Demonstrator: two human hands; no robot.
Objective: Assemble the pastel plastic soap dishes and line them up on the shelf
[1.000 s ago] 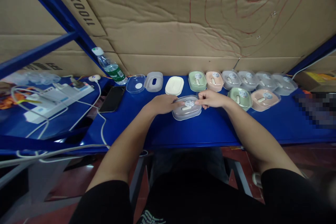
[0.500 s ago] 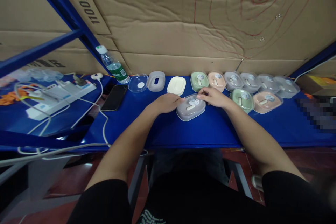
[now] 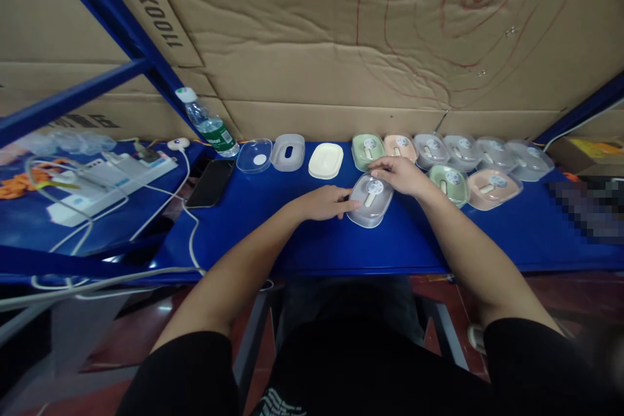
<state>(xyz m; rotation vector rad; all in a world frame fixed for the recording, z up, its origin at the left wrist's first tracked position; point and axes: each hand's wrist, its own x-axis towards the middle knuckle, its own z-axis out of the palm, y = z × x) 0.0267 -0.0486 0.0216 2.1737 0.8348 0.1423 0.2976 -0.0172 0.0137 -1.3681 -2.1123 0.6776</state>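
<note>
A grey box with a clear lid, a round sticker and a pale handle (image 3: 371,201) rests on the blue table in front of me. My left hand (image 3: 331,202) grips its left side, thumb over the lid's edge. At its top edge, my right hand (image 3: 397,175) has its fingers bent over the rim. Behind lie a cream tray (image 3: 325,161), a grey frame with a slot (image 3: 280,163) and a clear lid (image 3: 248,157). To the right stand lidded boxes, among them green (image 3: 361,151), pink (image 3: 493,191) and several grey ones (image 3: 460,153).
On the left are a water bottle (image 3: 210,125), a black phone (image 3: 211,183) and a white power strip (image 3: 112,190) with cables. Cardboard (image 3: 292,32) stands behind the table. A blurred dark item is at the far right.
The grey box has turned and shifted right, its handle now slanting more steeply. My left hand has moved right and lower along its side; my right hand has moved slightly right.
</note>
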